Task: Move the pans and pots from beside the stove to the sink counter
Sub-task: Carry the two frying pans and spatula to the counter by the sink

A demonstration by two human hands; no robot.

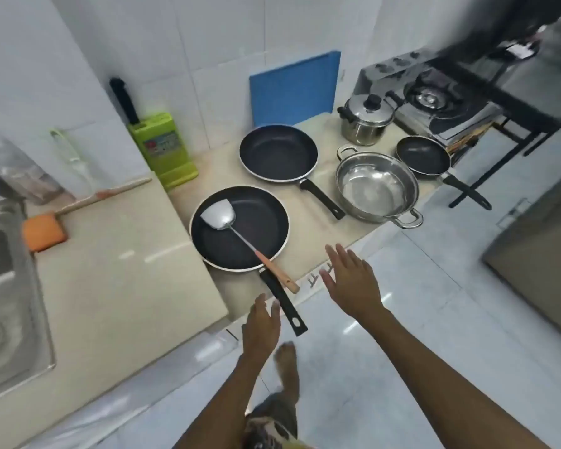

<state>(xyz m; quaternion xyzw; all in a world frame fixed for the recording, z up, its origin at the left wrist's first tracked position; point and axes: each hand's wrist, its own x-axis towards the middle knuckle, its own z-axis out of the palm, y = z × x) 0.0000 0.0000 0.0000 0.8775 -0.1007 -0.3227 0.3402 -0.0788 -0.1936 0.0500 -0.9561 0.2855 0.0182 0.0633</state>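
A black frying pan (240, 234) lies nearest me on the lower counter, with a metal spatula (221, 217) resting in it. Its handle (284, 303) juts over the counter's front edge. Behind it lies a second black pan (277, 152). To the right stand an open steel pot (376, 186), a lidded steel pot (365, 119) and a small black pan (423, 155). My left hand (261, 322) hovers open just left of the near pan's handle, close to it. My right hand (352, 280) is open, fingers spread, right of that handle.
The sink (4, 286) and its raised beige counter (117, 286) lie to the left, with an orange sponge (44, 231) and a wooden stick on it. A green knife block (162, 147) and blue board (295, 89) stand by the wall. The gas stove (441, 105) is far right.
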